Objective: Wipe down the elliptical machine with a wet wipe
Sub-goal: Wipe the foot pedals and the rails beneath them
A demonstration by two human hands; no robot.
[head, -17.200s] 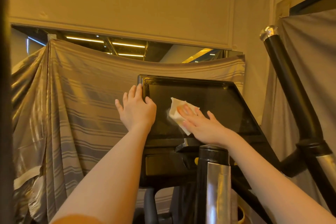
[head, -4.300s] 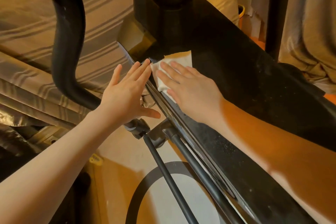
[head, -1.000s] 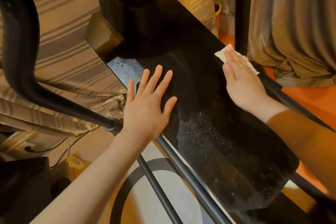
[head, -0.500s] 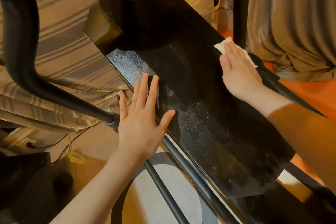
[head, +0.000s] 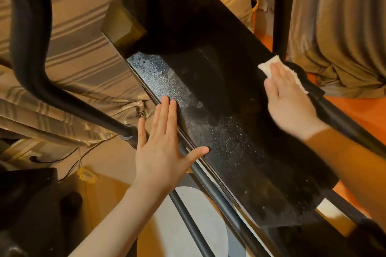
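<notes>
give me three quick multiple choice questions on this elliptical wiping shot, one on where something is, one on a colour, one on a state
1. Where is the wet wipe?
A. under the right hand, at the far right edge of the machine's housing
B. under the left hand
C. on the floor

2. What colour is the housing?
A. white
B. black
C. red

3. How is the left hand?
A. clenched in a fist
B. gripping the curved handlebar
C. flat, fingers straight

Answers:
1 A: the right hand presses the white wipe down at that edge.
2 B: the surface is black, speckled with pale dust.
3 C: its fingers lie straight over the housing's near edge, holding nothing.
</notes>
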